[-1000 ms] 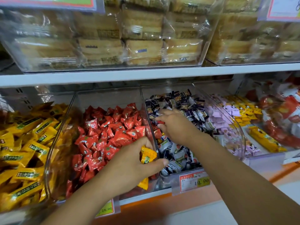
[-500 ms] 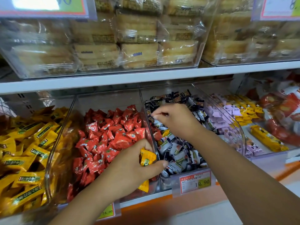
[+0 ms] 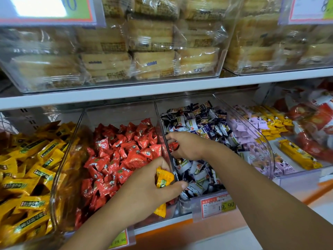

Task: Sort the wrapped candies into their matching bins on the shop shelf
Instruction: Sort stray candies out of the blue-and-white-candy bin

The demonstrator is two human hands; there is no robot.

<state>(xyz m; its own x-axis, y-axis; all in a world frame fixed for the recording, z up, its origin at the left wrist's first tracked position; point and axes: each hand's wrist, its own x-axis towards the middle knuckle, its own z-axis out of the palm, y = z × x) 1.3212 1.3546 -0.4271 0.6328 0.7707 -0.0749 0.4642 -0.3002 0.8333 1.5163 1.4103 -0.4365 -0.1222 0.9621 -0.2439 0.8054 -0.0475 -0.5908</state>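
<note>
Shop shelf (image 3: pixel 162 91), white, 2 tiers. Top tier holds clear tubs of wrapped cakes (image 3: pixel 153 64). Lower tier, left to right: yellow bin (image 3: pixel 53 201) full of yellow wrappers, red bin (image 3: pixel 119 116) full of red wrappers, navy-and-white bin (image 3: pixel 180 102) with a mixed dark and pale pile, then purple packs (image 3: pixel 243 134) and yellow bars (image 3: pixel 297 154) (far-right red packs are blurred).

Right hand (image 3: pixel 189 147) is inside the navy-and-white bin, low over the pile, just beside the clear wall shared with the red bin. Its fingers (image 3: pixel 170 135) are curled in, pinching 1 red candy (image 3: pixel 173 146). The candy sits on the navy-and-white side of that wall; whether it touches the wall, cannot tell.

Left hand (image 3: pixel 144 193) is at the front right corner of the red bin, over the red pile. It is clenched round yellow candies (image 3: pixel 163 179): 1 shows between thumb and the rest of the hand, a 2nd pokes out under the palm (count inside the fist not visible). The whole red bin lies between them and the yellow bin.

Price tag (image 3: pixel 218 204) on the navy-and-white bin front reads 19.90.
</note>
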